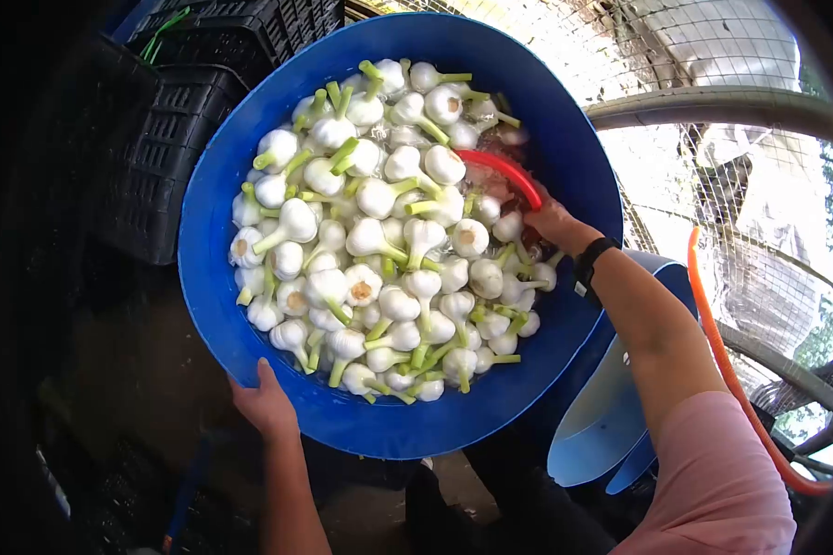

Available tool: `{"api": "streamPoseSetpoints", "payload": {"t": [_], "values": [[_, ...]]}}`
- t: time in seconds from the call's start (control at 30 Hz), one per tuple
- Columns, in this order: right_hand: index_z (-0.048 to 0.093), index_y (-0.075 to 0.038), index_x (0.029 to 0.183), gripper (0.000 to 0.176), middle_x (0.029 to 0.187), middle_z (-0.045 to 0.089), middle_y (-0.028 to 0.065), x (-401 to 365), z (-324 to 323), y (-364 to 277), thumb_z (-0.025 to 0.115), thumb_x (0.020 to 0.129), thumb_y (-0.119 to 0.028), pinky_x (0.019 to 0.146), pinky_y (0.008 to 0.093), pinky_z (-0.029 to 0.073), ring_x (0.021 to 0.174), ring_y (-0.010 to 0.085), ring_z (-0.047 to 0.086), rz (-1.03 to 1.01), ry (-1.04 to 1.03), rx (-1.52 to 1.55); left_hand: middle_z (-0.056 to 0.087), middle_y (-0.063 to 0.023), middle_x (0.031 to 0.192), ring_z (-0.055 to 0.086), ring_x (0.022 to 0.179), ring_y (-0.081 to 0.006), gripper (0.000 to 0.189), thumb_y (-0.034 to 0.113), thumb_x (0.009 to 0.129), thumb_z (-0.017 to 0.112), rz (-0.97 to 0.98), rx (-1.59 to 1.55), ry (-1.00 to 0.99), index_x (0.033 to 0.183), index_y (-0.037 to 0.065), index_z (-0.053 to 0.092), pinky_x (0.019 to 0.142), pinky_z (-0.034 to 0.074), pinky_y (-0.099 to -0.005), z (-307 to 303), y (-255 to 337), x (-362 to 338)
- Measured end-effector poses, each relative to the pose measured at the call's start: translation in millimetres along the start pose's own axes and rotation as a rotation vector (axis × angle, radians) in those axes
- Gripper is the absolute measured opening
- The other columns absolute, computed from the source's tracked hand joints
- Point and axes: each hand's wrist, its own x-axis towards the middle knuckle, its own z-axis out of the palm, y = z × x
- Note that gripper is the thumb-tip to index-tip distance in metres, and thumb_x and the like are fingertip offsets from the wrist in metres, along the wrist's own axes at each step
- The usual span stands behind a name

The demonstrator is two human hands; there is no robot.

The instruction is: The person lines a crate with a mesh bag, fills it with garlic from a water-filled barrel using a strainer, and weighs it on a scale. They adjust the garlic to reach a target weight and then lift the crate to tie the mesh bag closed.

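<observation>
A big round blue tub point(215, 319) in front of me holds many white garlic bulbs point(372, 238) with short green stems, floating in water. My left hand point(267, 407) grips the tub's near left rim, thumb on the edge and fingers hidden behind the wall. Inside the tub on the right, my right hand point(557, 225) is closed on a bright red curved piece point(504, 169). Its far end reaches in among the bulbs, and reddish colour shows through the water below it. A dark band is on my right wrist.
Black plastic crates point(190, 120) stand stacked left of the tub. On the right are a light blue container point(597, 421), an orange hose point(727, 365) and wire mesh point(713, 176) with poles. The dark floor point(139, 342) looks wet.
</observation>
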Motion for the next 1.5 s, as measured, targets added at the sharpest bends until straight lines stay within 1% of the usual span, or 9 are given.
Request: {"api": "streamPoseSetpoints", "payload": {"t": [0.07,0.27,0.83,1.0,1.13,1.23,1.33,1.43,1.5], "values": [[0.043,-0.001,0.123,0.048,0.087,0.063,0.0162,-26,-14,-23,0.055,0.078,-0.012,0.051,0.0358,0.049,0.064,0.0243,0.061,0.154,-0.286,0.393,0.057,-0.0204,0.113,0.058,0.097,-0.0266,0.041,0.003,0.084,0.056,-0.011,-0.04,-0.014,0.12,-0.01,0.044,0.087,0.044,-0.0355,1,-7,0],[0.057,0.002,0.097,0.022,0.072,0.061,0.0109,-52,-27,-22,0.056,0.079,-0.01,0.04,0.0288,0.043,0.049,0.0183,0.054,0.364,-0.453,0.721,0.057,-0.0191,0.111,0.058,0.096,-0.0255,0.039,0.003,0.083,0.057,-0.017,-0.061,-0.002,0.119,-0.009,0.046,0.086,0.044,-0.0345,-2,-3,-3],[0.053,0.0,0.108,0.025,0.084,0.063,0.0123,-181,-18,-87,0.055,0.084,-0.008,0.042,0.0258,0.047,0.058,0.0185,0.059,0.155,-0.576,1.028,0.063,-0.0158,0.099,0.062,0.087,-0.0251,0.032,0.001,0.08,0.058,0.018,-0.206,-0.015,0.11,-0.006,0.051,0.079,0.047,-0.0342,-4,-20,7],[0.05,0.004,0.109,0.029,0.083,0.062,0.0138,-257,16,-113,0.051,0.084,-0.01,0.043,0.0257,0.046,0.054,0.0192,0.058,0.019,-0.502,1.067,0.061,-0.0248,0.093,0.058,0.091,-0.0405,0.042,0.028,0.083,0.059,0.085,-0.083,0.057,0.107,-0.006,0.052,0.08,0.045,-0.0416,4,-38,16],[0.049,0.003,0.111,0.031,0.086,0.06,0.0138,-339,61,-132,0.051,0.083,-0.01,0.044,0.0262,0.045,0.059,0.0186,0.058,-0.064,-0.447,1.099,0.056,-0.0213,0.111,0.054,0.103,-0.0321,0.059,0.046,0.088,0.048,-0.03,-0.343,-0.128,0.121,-0.003,0.044,0.089,0.04,-0.0393,-14,-39,5],[0.051,0.003,0.105,0.023,0.079,0.058,0.0106,-395,94,-142,0.051,0.085,-0.008,0.048,0.0273,0.045,0.056,0.0173,0.054,-0.016,-0.365,1.087,0.05,-0.0112,0.123,0.047,0.115,-0.0232,0.066,0.056,0.091,0.035,-0.165,-1.292,-0.713,0.13,0.002,0.038,0.098,0.037,-0.0348,-63,-48,-47],[0.05,0.0,0.106,0.022,0.081,0.058,0.0087,-437,142,-138,0.052,0.085,-0.008,0.051,0.0259,0.046,0.059,0.0158,0.055,-0.029,-0.362,1.056,0.045,-0.0132,0.131,0.044,0.12,-0.0251,0.076,0.065,0.088,0.027,-0.446,-1.557,-0.939,0.131,0.004,0.038,0.102,0.035,-0.0408,-113,-89,-94],[0.038,-0.004,0.127,0.045,0.103,0.056,0.0113,-466,197,-119,0.053,0.084,-0.005,0.059,0.0273,0.049,0.075,0.0159,0.059,-0.145,-0.143,0.761,0.043,-0.0121,0.133,0.042,0.122,-0.0268,0.073,0.063,0.089,0.029,-0.353,-1.373,-0.8,0.132,0.005,0.04,0.103,0.032,-0.0406,-142,-147,-121],[0.031,-0.006,0.135,0.063,0.126,0.045,0.0218,-465,230,-118,0.058,0.078,-0.002,0.068,0.0344,0.053,0.09,0.0289,0.062,-0.646,0.321,0.108,0.043,-0.0104,0.134,0.041,0.123,-0.0222,0.071,0.06,0.09,0.031,-0.391,-1.208,-0.74,0.132,0.005,0.04,0.104,0.031,-0.039,-143,-191,-128]]}}
